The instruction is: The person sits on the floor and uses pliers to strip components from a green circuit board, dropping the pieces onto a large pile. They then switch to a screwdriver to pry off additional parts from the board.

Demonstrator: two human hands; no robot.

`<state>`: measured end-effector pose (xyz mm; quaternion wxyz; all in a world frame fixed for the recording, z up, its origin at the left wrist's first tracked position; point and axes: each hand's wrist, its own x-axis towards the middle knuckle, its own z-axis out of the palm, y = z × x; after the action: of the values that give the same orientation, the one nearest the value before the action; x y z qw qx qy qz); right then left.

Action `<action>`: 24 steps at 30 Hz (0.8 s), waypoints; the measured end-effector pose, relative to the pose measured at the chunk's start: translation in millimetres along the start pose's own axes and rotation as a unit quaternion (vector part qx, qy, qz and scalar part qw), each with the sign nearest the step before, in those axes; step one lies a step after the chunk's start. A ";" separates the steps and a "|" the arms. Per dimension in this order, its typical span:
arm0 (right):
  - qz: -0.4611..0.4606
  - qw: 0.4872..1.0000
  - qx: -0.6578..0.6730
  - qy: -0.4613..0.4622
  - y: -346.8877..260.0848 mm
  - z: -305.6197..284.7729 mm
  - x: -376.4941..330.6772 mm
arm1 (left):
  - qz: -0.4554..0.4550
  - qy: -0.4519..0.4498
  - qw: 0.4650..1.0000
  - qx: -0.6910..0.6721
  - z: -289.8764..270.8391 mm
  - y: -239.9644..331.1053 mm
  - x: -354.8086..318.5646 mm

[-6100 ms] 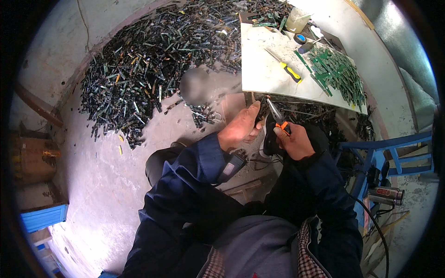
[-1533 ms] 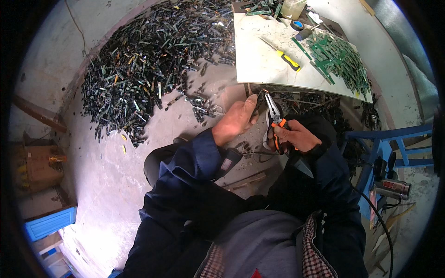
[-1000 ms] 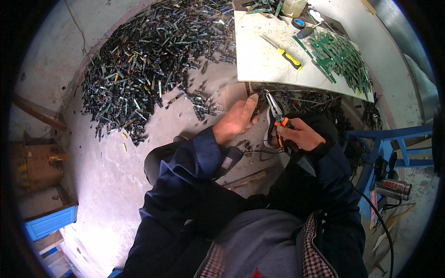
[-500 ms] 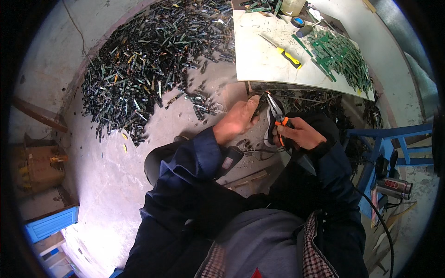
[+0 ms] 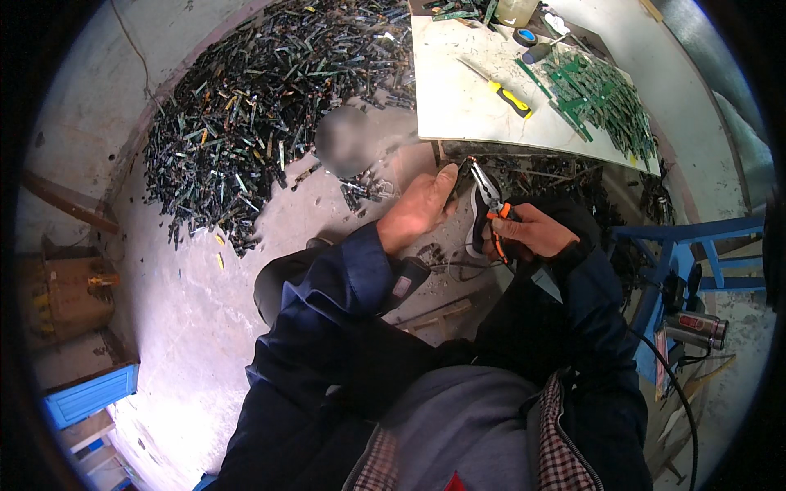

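My left hand (image 5: 422, 206) pinches a small dark strip (image 5: 463, 173) between thumb and fingers. Most of that strip is hidden, and its exact kind is hard to make out. Wrapped round the orange-and-black handles of long-nosed pliers (image 5: 491, 195) is my right hand (image 5: 536, 233). The plier tips are at the upper end of the strip, where a small coppery bit shows. I cannot tell whether the jaws grip it. Both hands are just in front of the white board's near edge.
A large heap of dark strips (image 5: 221, 123) covers the floor at far left; a round blur hides part. On the white board (image 5: 450, 98) lie a yellow-and-black screwdriver (image 5: 508, 98), green circuit-board strips (image 5: 602, 102) and blue tape (image 5: 526, 38). A blue stool (image 5: 684, 254) stands right.
Both hands stay in nearly the same place. The pliers have shifted slightly, and their handles look a little farther apart.
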<state>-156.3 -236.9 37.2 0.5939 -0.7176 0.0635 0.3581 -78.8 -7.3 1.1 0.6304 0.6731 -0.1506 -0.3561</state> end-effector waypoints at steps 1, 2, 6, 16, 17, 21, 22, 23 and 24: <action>0.001 1.000 -0.005 -0.003 -2.6 0.6 0.0 | 0.003 0.000 1.000 0.002 -0.7 -2.2 -0.5; 0.003 1.000 -0.010 -0.005 -4.0 1.0 0.0 | 0.014 -0.001 1.000 -0.009 -0.8 -4.2 -0.4; -0.046 0.999 -0.001 0.015 18.0 -3.6 8.9 | 0.052 0.013 0.998 0.017 2.4 2.2 -1.4; -0.050 0.998 0.022 0.027 13.4 0.8 7.9 | 0.012 0.014 0.998 0.056 1.8 11.7 -3.7; -0.053 0.998 0.033 0.033 17.1 1.1 10.5 | -0.005 0.015 0.999 0.045 2.5 11.7 -3.8; -0.049 0.978 -0.145 0.140 19.1 6.3 14.5 | -0.027 0.029 0.998 0.048 3.0 5.2 -0.5; -0.058 0.942 -0.272 0.187 18.1 8.5 15.4 | -0.020 0.035 0.997 0.062 2.5 2.9 0.5; -0.065 0.887 -0.393 0.231 17.7 10.2 15.9 | -0.023 0.042 0.997 0.053 3.0 2.8 0.6; -0.086 0.859 -0.431 0.263 19.7 12.1 17.0 | -0.026 0.050 0.997 0.044 3.8 2.6 0.0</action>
<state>-159.2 -226.0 10.8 0.2150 -0.9720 -0.0054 0.0946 -80.6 -10.6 3.7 0.5974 0.7209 -0.1171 -0.3311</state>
